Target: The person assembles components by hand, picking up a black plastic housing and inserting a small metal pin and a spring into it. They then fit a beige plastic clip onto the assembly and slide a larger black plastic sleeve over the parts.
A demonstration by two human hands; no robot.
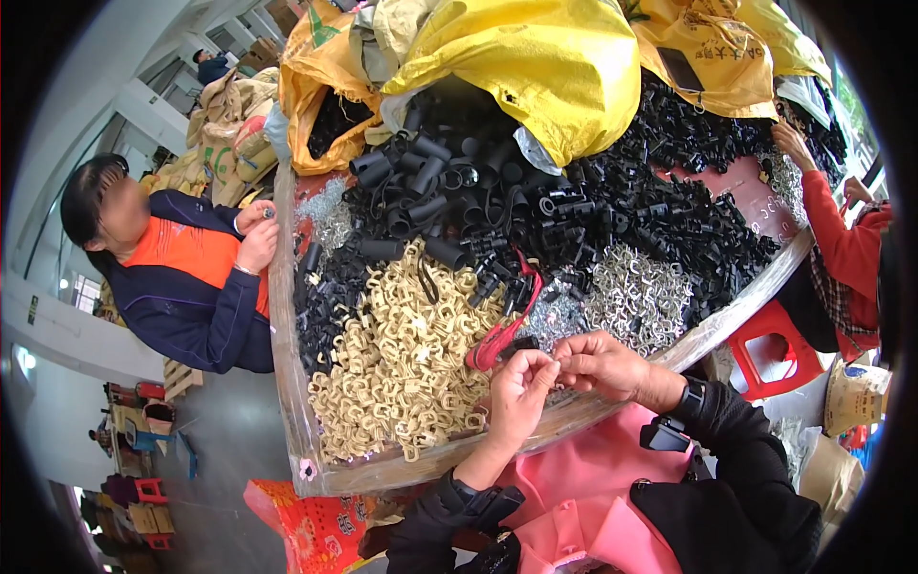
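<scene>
Both hands are held together at the near rim [368, 474] of the work table, fingertips almost meeting. Left hand [516, 392]: thumb and forefinger are pressed together, palm turned partly inward. Right hand [602, 366]: thumb and fingertips are likewise brought together, reaching in from the right. Whether a small part is pinched between the 2 hands cannot be told (the contact point is covered by the fingers).

Key relation: a short black piece [521, 345] is seen just beyond the left fingertips, nearer to the left hand than to the right; its long axis is set roughly left to right. Contact with the fingers cannot be confirmed. Beside it, a pink looped item [494, 346] is angled away and to the right.

Positions of the heaps: cream clips [402, 354] are spread left of the left hand; small shiny hardware [555, 314] is placed straight ahead of the fingertips; silver clips [636, 301] are piled ahead and to the right, closest to the right hand
</scene>
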